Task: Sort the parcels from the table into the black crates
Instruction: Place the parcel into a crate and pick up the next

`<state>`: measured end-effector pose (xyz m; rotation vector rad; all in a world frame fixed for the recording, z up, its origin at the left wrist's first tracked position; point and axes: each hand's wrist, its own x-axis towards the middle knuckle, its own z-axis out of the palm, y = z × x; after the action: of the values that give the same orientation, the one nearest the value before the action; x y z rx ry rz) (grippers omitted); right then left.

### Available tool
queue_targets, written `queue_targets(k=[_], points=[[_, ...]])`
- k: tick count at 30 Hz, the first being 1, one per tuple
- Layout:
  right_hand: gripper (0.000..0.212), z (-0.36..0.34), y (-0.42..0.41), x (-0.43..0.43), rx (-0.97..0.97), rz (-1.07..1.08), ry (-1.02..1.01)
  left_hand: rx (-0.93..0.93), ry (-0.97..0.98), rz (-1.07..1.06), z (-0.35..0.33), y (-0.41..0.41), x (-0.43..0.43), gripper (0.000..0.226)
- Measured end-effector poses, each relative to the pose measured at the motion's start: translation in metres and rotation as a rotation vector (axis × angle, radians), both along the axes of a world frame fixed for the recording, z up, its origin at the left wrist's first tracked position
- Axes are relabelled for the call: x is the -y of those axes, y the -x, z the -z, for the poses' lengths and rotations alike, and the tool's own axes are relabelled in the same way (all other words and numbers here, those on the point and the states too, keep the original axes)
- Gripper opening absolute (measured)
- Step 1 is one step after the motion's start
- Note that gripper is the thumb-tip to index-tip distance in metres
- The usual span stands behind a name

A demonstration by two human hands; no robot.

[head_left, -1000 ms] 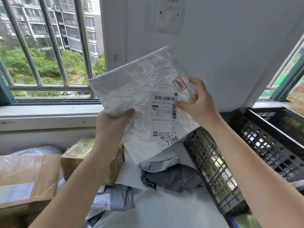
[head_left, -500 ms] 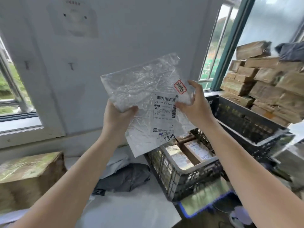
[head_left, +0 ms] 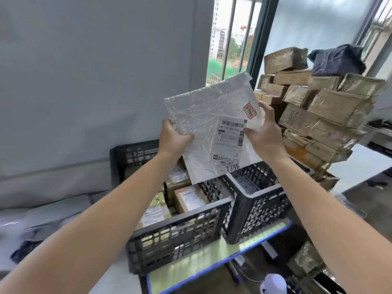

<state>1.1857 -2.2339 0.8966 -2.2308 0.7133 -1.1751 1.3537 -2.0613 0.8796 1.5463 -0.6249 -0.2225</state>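
The white parcel (head_left: 207,124), a flat, crinkled plastic mailer, is held up in the air above the near black crate (head_left: 180,236), and its lower corner overlaps that crate's far rim from this angle. The left hand (head_left: 172,137) grips the mailer's left edge with the thumb pressed on the front; its fingers are behind the plastic and hidden. The right hand (head_left: 265,132) pinches the right edge, thumb tip on the front beside the shipping label (head_left: 230,141). One finger shows upright along the edge and the rest are out of sight behind the parcel. The large digits 7396 on the label are readable, but the small print and the characters on the red sticker (head_left: 249,109) above it are too blurred to read. Inside the near black crate lie cardboard boxes (head_left: 188,198) with white labels, partly covered by the left forearm and the parcel, so their number cannot be told. A second black crate (head_left: 256,200) stands close against the near crate's right side; whether they touch is unclear, and its contents are screened by its own wall. Both rest on a green-topped platform (head_left: 212,257) with a blue edge. Beyond and to the right of the near crate rises a stack of taped brown boxes (head_left: 318,107) topped by a dark bag (head_left: 337,60), its base hidden behind the right arm. Left of the near crate, the table (head_left: 114,279) is smeared by motion. The grey shapes (head_left: 42,213) and a dark shape (head_left: 23,249) there cannot be identified.
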Motion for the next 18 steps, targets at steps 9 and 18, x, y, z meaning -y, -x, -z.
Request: queue_targets(k=[9, 18], points=[[0.068, 0.022, -0.012, 0.125, -0.162, 0.082, 0.019, 0.095, -0.082, 0.031, 0.032, -0.007, 0.136, 0.095], [0.05, 0.083, -0.064, 0.224, -0.887, 0.111, 0.128, 0.265, -0.83, 0.198, 0.065, -0.018, 0.236, 0.06]])
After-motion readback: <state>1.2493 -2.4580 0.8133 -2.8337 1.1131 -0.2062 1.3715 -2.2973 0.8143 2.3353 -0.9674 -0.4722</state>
